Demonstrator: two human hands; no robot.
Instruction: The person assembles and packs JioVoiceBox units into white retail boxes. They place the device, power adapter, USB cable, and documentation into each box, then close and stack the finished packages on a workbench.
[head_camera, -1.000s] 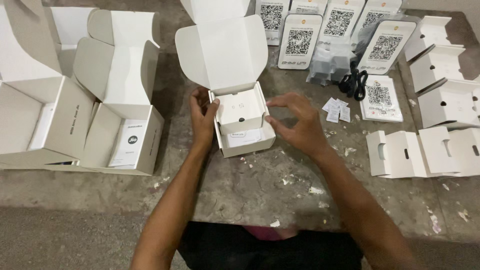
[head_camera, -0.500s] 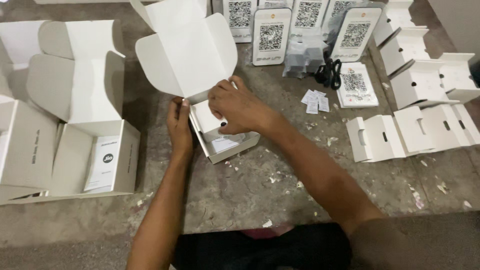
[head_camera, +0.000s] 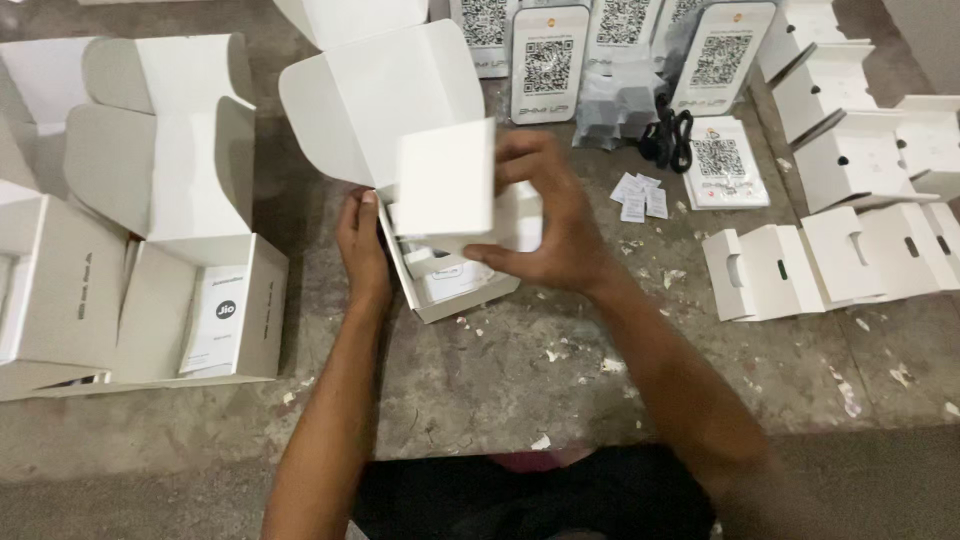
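Grey, scuffed concrete tabletop (head_camera: 520, 400) lies bare along the lower half of the frame, dotted with paper scraps. At upper centre sits an open white box (head_camera: 440, 280), lid flap raised. The left hand (head_camera: 362, 245) presses flat against the box's left wall. The right hand (head_camera: 550, 225) pinches a white card insert (head_camera: 445, 178) above the box mouth. Open cartons (head_camera: 150, 250) crowd the left edge; folded inserts (head_camera: 790, 265) line the right.
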